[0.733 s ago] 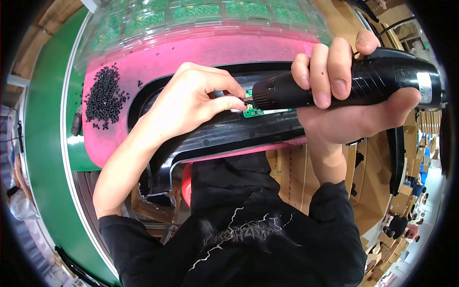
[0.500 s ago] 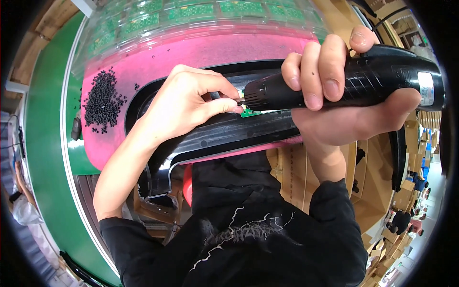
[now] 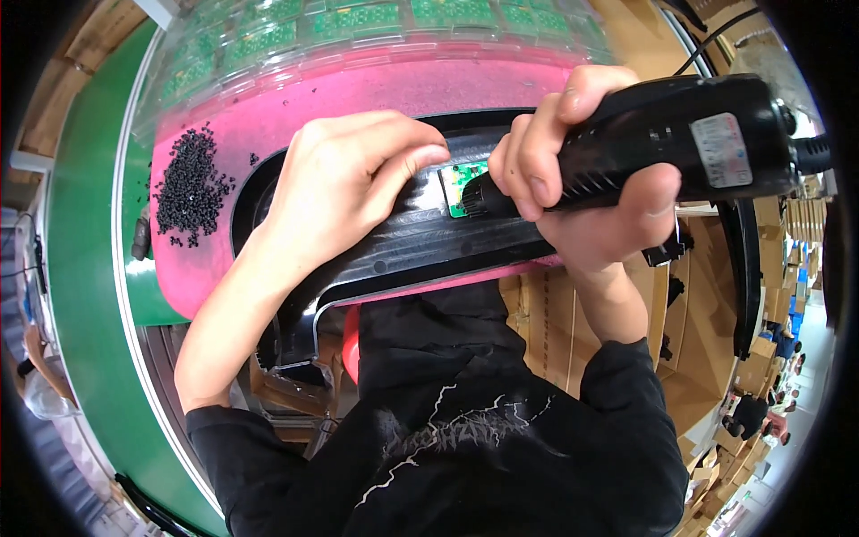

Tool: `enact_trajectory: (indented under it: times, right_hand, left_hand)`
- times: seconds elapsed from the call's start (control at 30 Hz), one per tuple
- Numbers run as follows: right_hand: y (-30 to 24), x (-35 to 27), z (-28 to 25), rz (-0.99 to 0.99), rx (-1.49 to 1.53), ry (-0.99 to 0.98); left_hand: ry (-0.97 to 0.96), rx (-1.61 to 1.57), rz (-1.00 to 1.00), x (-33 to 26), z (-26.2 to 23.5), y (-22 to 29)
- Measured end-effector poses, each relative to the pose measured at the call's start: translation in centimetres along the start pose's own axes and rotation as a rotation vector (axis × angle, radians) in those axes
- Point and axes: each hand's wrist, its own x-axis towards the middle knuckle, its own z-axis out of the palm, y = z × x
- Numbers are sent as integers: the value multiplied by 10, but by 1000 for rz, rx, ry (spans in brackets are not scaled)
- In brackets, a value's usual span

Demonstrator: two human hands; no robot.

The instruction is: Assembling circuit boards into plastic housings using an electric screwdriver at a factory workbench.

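Note:
My right hand (image 3: 586, 192) is wrapped round a black electric screwdriver (image 3: 684, 134), held slantwise with its nose down at a small green circuit board (image 3: 455, 190). The board lies inside a long, curved black plastic housing (image 3: 407, 243). The driver's nose hides its tip and part of the board. Just left of the board, my left hand (image 3: 340, 183) hovers over the housing, thumb and forefinger pinched together. Whatever they may hold is too small to make out.
The housing rests on a pink mat (image 3: 376, 89). A heap of small black screws (image 3: 190, 188) sits on its left side. Behind stand clear plastic trays (image 3: 295, 76) of green boards. Cardboard boxes (image 3: 564, 327) are at the right, and a cable (image 3: 716, 40) hangs near the driver.
The screwdriver has tipped and shifted left, its nose dropping onto the board. My left fingers have come away from the driver's tip, up and slightly left, uncovering part of the board.

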Motion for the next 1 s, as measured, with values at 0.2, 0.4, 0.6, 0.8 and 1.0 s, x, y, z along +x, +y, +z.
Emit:
enact_trajectory:
  times: [0.2,0.4,0.6,0.8,1.0]
  right_hand:
    - [3,-1,2,41,-50,-24]
    - [7,1,1,64,55,-127]
    - [12,4,15,104,-101,-83]
    - [9,3,19,165,-45,-102]
    - [1,-2,-3,63,81,-206]
  left_hand:
    - [-25,13,-46,-1,3,1]
    - [-96,-14,-50,0,3,-4]
    - [-189,5,-72,-3,1,-5]
    - [-237,53,-48,-5,4,-8]
    - [-410,-5,-70,-5,0,-7]
